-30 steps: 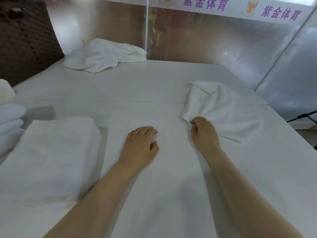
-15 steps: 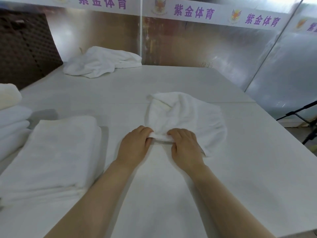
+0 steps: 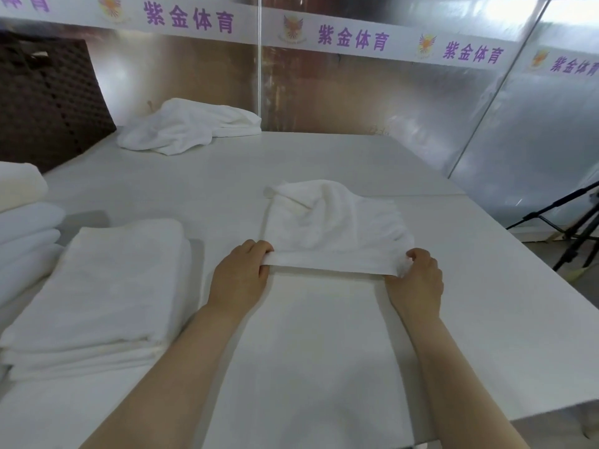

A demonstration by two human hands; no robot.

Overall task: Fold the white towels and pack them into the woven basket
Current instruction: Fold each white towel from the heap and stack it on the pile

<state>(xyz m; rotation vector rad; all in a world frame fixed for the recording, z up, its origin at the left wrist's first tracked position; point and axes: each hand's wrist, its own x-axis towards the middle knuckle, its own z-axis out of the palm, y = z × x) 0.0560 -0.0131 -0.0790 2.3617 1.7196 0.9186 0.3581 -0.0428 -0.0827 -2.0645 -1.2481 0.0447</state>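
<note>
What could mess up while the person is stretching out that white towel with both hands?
1. Only the near edge of the crumpled white towel is pulled flat between the left hand and the right hand; the far part is bunched, so a fold now would probably come out lumpy.
2. The neat stack of folded white towels lies close beside the left arm; a wide sweep might knock it crooked.

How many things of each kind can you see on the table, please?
Towel held by the left hand and right hand: 1
Unfolded towel heaps: 1
Folded towel stacks: 2, one near, one at the left edge; single towels in them cannot be counted
Woven baskets: 1
Total: 5
</note>
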